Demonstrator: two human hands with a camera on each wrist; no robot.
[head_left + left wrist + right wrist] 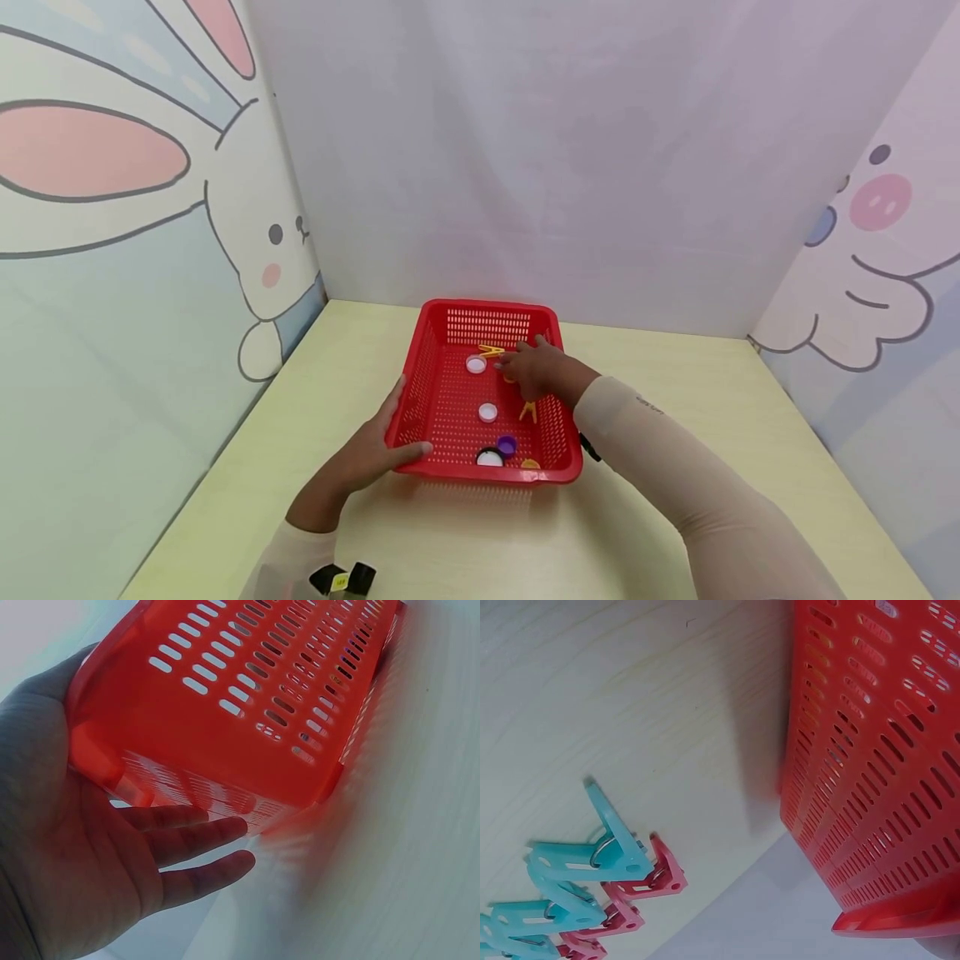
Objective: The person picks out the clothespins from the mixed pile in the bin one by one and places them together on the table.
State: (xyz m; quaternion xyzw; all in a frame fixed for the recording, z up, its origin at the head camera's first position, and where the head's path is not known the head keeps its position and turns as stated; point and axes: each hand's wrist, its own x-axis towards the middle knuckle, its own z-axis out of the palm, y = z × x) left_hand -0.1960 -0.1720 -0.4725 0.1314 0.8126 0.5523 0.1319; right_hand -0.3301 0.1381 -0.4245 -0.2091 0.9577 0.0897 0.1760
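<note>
A red perforated basket stands on the table. My left hand holds its near left corner. In the left wrist view, that hand's thumb goes over the basket's rim and its fingers lie along the outer wall. My right hand reaches into the basket's right side with fingers spread and pointing down-left. An orange piece shows partly under its fingers. Close by lie a yellow clothespin, a white cap and an orange clothespin. Most of the right hand is out of frame in the right wrist view.
Lower in the basket are another white cap, a purple cap, a black-rimmed white lid and an orange piece. Teal clothespins and pink clothespins lie on the table beside the basket. Walls border the table.
</note>
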